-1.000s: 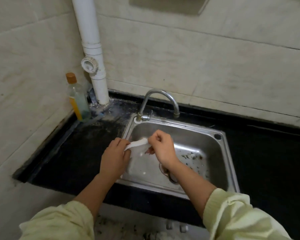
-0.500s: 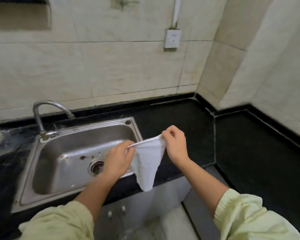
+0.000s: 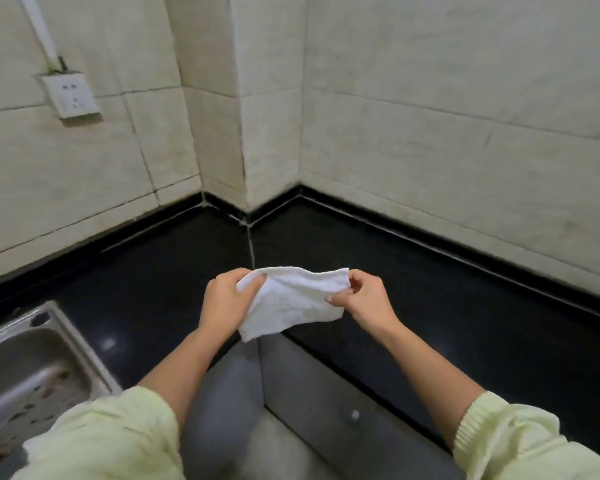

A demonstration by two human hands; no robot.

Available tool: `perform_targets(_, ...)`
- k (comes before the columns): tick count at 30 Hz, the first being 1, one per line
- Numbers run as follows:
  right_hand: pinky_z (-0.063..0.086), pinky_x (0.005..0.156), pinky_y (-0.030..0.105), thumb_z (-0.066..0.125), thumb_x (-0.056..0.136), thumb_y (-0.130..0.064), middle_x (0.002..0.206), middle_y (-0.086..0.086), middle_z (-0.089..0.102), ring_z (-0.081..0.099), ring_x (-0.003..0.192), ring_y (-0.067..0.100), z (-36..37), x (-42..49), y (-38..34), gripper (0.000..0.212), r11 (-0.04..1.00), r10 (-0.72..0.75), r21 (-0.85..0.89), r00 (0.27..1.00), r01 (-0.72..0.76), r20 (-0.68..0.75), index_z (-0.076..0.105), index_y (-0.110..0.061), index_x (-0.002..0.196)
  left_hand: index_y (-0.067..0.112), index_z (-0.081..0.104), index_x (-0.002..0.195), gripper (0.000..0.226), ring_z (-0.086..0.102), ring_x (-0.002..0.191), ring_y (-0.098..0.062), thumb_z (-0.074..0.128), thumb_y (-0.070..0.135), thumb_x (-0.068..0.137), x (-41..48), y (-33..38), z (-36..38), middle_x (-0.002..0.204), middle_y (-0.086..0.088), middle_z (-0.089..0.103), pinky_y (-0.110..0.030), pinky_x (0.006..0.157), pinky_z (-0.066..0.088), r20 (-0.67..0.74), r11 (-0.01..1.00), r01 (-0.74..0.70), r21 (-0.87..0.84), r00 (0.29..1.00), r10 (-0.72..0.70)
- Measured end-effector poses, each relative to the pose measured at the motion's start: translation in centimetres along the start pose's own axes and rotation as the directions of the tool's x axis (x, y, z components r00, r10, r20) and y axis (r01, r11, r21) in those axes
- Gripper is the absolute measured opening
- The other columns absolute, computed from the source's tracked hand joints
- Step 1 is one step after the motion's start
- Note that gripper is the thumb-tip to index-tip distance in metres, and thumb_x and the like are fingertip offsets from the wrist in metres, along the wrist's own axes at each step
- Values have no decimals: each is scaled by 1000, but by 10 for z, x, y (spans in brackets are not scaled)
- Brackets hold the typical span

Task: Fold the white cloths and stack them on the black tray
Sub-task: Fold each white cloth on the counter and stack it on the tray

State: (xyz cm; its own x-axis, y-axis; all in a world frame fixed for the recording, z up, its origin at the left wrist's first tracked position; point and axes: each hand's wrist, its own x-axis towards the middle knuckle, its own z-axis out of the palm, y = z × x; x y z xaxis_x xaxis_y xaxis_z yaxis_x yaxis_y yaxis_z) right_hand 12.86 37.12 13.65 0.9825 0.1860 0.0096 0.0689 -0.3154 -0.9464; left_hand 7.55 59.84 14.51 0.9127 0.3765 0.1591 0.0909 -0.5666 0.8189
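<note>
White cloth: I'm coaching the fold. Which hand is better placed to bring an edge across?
Probably the right hand: it pinches the free right edge of the white cloth, while the left hand grips the upper left corner and can anchor it.

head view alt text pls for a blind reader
A left hand and a right hand hold a white cloth stretched between them, each gripping one end, over a black corner counter. Tiled walls stand behind, with a socket upper left and a sink lower left.

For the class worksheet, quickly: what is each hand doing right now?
Left hand: grips the white cloth.
Right hand: pinches the same cloth.
</note>
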Motion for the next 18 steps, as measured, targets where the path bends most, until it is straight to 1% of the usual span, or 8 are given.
perform_targets(1,32,60,33,78,67,-15,61,7,38,39,60,16,-16,3,7,40,1000,0,1,999,0,-54,40,-3,63,22,73,81,17,63,75,-7,60,29,88,9,7,15,75,7,70,-26,63,47,53,1000,-30,1,998,30)
perform_targets(3,36,60,33,78,73,-14,57,4,36,45,55,13,-41,7,17,44,1000,12,21,992,-9,-125,37,-13,56,23,73,85,13,62,78,-4,61,25,88,27,17,39,80,10,70,-20,64,45,148,996,-92,11,985,90)
perform_targets(6,45,61,29,78,76,-10,51,0,48,55,54,9,-81,22,33,41,996,72,65,971,-59,-228,49,-15,48,21,74,91,12,63,83,-8,62,23,89,60,32,82,85,9,71,-22,70,45,265,980,-194,37,948,178)
perform_targets(8,48,62,25,77,76,-6,56,-1,62,59,58,9,-101,30,40,29,992,113,79,957,-95,-269,64,-16,53,20,74,92,12,63,85,-9,64,22,88,77,40,105,86,9,70,-21,70,44,302,974,-223,29,931,204)
perform_targets(10,50,63,25,74,75,0,66,3,69,61,62,11,-123,43,49,18,984,168,112,927,-138,-335,72,-13,63,18,75,90,10,64,85,-9,65,19,87,95,50,131,85,8,70,-21,71,44,339,969,-246,-7,911,234)
perform_targets(13,51,63,22,70,74,7,72,7,71,62,66,13,-153,58,58,15,971,232,155,878,-183,-419,75,-8,71,18,75,88,9,63,82,-5,66,17,87,118,67,163,84,9,70,-13,68,44,363,960,-270,-72,890,277)
perform_targets(16,54,61,17,69,74,10,73,11,70,64,65,14,-181,74,67,13,962,260,206,824,-178,-503,74,-1,76,18,75,86,6,63,77,0,70,22,86,145,83,191,81,9,70,-9,63,44,392,956,-255,-144,873,291)
perform_targets(18,56,64,22,68,75,11,71,14,70,65,64,19,-196,81,75,12,950,289,259,798,-173,-529,73,0,75,14,76,85,7,65,73,-2,73,20,83,158,89,207,80,5,73,-7,64,45,432,951,-202,-235,855,288)
